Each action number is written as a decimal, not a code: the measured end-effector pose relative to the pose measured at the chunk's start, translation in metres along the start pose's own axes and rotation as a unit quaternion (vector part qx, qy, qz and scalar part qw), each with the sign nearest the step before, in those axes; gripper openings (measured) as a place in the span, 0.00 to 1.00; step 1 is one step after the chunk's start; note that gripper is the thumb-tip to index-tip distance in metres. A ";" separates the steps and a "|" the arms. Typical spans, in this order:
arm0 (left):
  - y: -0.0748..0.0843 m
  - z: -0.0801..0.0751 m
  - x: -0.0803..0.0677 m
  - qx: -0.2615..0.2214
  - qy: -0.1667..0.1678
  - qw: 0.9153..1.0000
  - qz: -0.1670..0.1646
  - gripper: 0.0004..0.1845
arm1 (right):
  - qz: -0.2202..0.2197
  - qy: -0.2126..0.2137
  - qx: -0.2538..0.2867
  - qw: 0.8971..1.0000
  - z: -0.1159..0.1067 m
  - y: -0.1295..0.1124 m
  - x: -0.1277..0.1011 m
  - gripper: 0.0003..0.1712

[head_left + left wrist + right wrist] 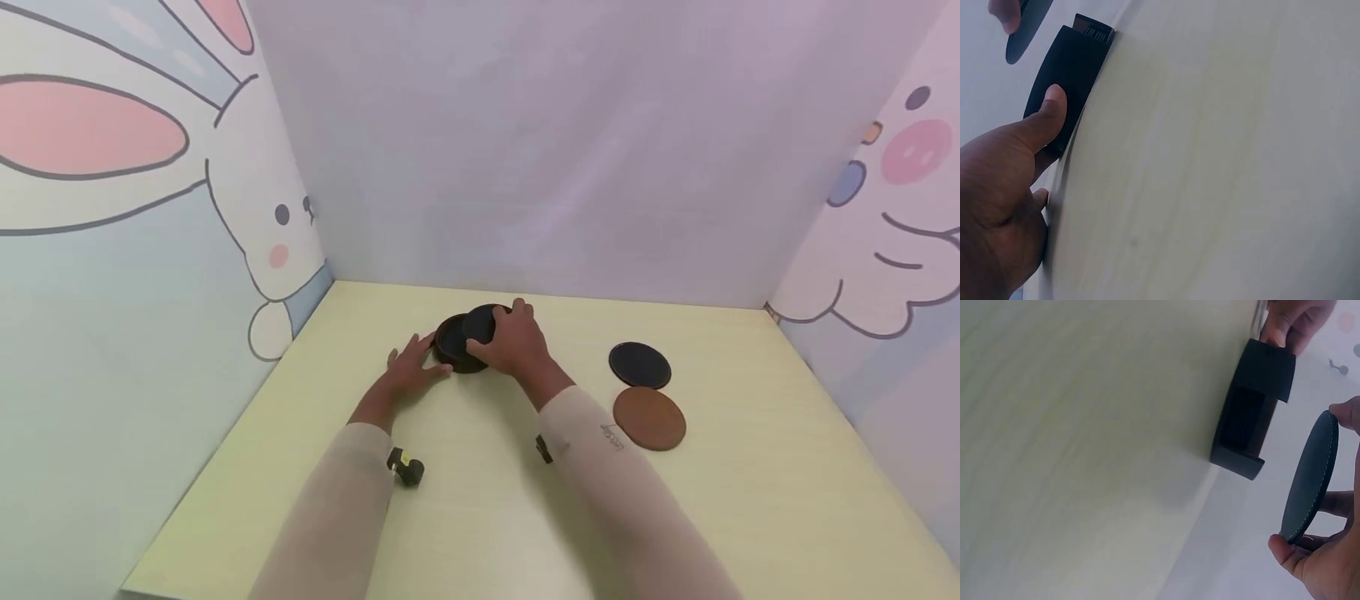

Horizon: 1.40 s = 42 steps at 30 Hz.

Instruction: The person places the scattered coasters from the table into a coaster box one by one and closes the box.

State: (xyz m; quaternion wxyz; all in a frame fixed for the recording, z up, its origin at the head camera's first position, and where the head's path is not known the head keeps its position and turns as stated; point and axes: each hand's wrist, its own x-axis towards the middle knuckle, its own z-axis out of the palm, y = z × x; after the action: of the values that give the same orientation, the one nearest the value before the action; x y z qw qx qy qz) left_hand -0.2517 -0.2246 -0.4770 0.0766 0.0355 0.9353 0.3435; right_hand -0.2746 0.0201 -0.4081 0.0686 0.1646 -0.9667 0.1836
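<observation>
A round black coaster holder (453,343) stands on the table toward the back wall, its side cut open by a wide gap that shows in the right wrist view. My left hand (408,372) grips the holder's left side, with the thumb (1055,103) against its outer wall. In my right hand (519,340) is a round black coaster (1311,478) with pale edge stitching, pinched at its rim between thumb and fingers. That coaster is tilted and raised above the holder, overlapping its right part in the head view.
A black coaster (640,365) and a brown coaster (649,418) lie almost edge to edge on the right of the pale table (757,467). Walls with cartoon animals enclose the left and right, and a plain wall (525,150) stands behind. A small black camera (406,468) sits at my left wrist.
</observation>
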 end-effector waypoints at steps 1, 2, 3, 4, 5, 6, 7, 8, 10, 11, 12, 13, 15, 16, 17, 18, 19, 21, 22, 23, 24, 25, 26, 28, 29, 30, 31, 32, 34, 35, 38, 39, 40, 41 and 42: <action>0.002 0.002 0.001 -0.001 -0.002 1.000 0.002 0.49 | -0.001 0.002 -0.009 1.000 0.000 0.000 0.000 0.48; 0.003 0.003 0.002 -0.001 -0.002 1.000 0.004 0.49 | -0.001 0.004 -0.019 1.000 0.001 0.001 0.001 0.48; 0.005 0.004 0.003 -0.005 -0.002 1.000 0.006 0.49 | -0.002 0.005 -0.027 1.000 0.002 0.001 0.002 0.48; 0.006 0.004 0.003 -0.006 -0.001 1.000 0.008 0.49 | -0.004 0.004 -0.034 0.999 0.004 0.002 0.003 0.48; 0.006 0.005 0.003 -0.004 0.000 1.000 0.008 0.49 | -0.005 0.003 -0.040 0.999 0.005 0.002 0.004 0.48; 0.006 0.005 0.004 -0.001 0.001 1.000 0.009 0.49 | -0.006 0.003 -0.040 0.999 0.007 0.003 0.005 0.48; 0.006 0.005 0.004 0.003 0.001 1.000 0.008 0.49 | -0.007 0.004 -0.039 0.999 0.009 0.002 0.006 0.48; 0.006 0.005 0.004 0.008 0.001 1.000 0.011 0.49 | -0.007 0.005 -0.038 0.999 0.011 0.002 0.007 0.48; 0.006 0.004 0.004 0.016 0.001 1.000 0.016 0.49 | -0.009 0.008 -0.033 0.999 0.015 0.001 0.009 0.47; 0.006 0.003 0.003 0.020 0.001 1.000 0.018 0.49 | -0.010 0.008 -0.030 0.999 0.016 0.000 0.010 0.47; 0.005 0.002 0.002 0.022 0.001 1.000 0.020 0.49 | -0.013 0.008 -0.031 0.999 0.018 -0.001 0.011 0.47; 0.005 0.001 0.002 0.023 0.001 0.999 0.023 0.49 | -0.015 0.007 -0.032 0.999 0.019 -0.003 0.012 0.47; 0.004 -0.001 0.000 0.022 0.001 0.999 0.026 0.49 | -0.022 0.004 -0.040 0.999 0.022 -0.007 0.013 0.46; 0.004 -0.002 -0.001 0.021 0.001 0.999 0.027 0.49 | -0.024 0.001 -0.044 0.999 0.023 -0.009 0.014 0.46; 0.003 -0.003 -0.002 0.020 0.001 0.999 0.028 0.49 | -0.025 -0.002 -0.048 0.999 0.025 -0.012 0.015 0.46; 0.002 -0.003 -0.002 0.020 0.001 0.999 0.028 0.49 | -0.026 -0.005 -0.052 0.998 0.026 -0.014 0.016 0.46; 0.001 -0.004 -0.002 0.020 0.002 0.999 0.029 0.49 | -0.026 -0.009 -0.055 0.998 0.028 -0.016 0.017 0.46; -0.001 -0.004 -0.002 0.018 0.003 0.999 0.029 0.49 | -0.025 -0.017 -0.058 0.998 0.030 -0.020 0.018 0.45; -0.002 -0.004 -0.001 0.018 0.003 0.999 0.027 0.49 | -0.024 -0.021 -0.059 0.998 0.031 -0.022 0.018 0.45; -0.003 -0.003 0.000 0.018 0.002 1.000 0.024 0.49 | -0.025 -0.025 -0.062 0.997 0.032 -0.023 0.018 0.45; -0.004 -0.003 0.001 0.020 0.001 1.000 0.023 0.49 | -0.026 -0.028 -0.065 0.997 0.033 -0.024 0.018 0.45; -0.004 -0.003 0.001 0.021 0.001 1.000 0.022 0.49 | -0.028 -0.030 -0.068 0.997 0.033 -0.025 0.018 0.45; -0.004 -0.002 0.002 0.020 0.000 1.000 0.019 0.49 | -0.030 -0.030 -0.071 0.997 0.033 -0.026 0.018 0.45; -0.004 -0.003 0.002 0.021 -0.002 1.000 0.017 0.49 | -0.033 -0.030 -0.078 0.996 0.033 -0.027 0.018 0.45; -0.003 -0.003 0.002 0.022 -0.003 1.000 0.016 0.49 | -0.035 -0.029 -0.080 0.996 0.034 -0.026 0.018 0.44; -0.003 -0.003 0.002 0.021 -0.003 1.000 0.015 0.49 | -0.036 -0.028 -0.081 0.996 0.034 -0.026 0.019 0.44; -0.002 -0.003 0.002 0.020 -0.003 1.000 0.014 0.49 | -0.037 -0.028 -0.081 0.996 0.034 -0.026 0.019 0.44; -0.002 -0.002 0.003 0.018 -0.004 1.000 0.013 0.49 | -0.038 -0.028 -0.082 0.995 0.035 -0.026 0.019 0.44; -0.001 -0.002 0.003 0.019 -0.004 1.000 0.015 0.49 | -0.040 -0.029 -0.082 0.995 0.035 -0.025 0.020 0.44; -0.001 -0.002 0.003 0.019 -0.004 1.000 0.015 0.49 | -0.041 -0.029 -0.082 0.995 0.036 -0.024 0.020 0.43; 0.000 -0.001 0.005 0.015 -0.004 1.000 0.015 0.49 | -0.041 -0.032 -0.084 0.995 0.036 -0.024 0.020 0.43; 0.001 0.000 0.005 0.015 -0.004 1.000 0.017 0.48 | -0.041 -0.033 -0.084 0.995 0.035 -0.024 0.020 0.43; 0.001 0.000 0.005 0.013 -0.004 1.000 0.016 0.48 | -0.042 -0.036 -0.084 0.995 0.035 -0.024 0.020 0.43; 0.001 0.000 0.005 0.014 -0.004 1.000 0.017 0.48 | -0.043 -0.038 -0.085 0.995 0.035 -0.024 0.020 0.43; 0.001 0.001 0.005 0.015 -0.004 1.000 0.018 0.48 | -0.043 -0.039 -0.083 0.995 0.035 -0.024 0.019 0.43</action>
State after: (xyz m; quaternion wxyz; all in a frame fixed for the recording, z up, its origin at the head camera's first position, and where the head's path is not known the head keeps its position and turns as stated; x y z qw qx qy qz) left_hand -0.2568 -0.2229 -0.4774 0.0732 0.0546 0.9392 0.3309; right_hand -0.2868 -0.0199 -0.4282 0.0517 0.2069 -0.9726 0.0929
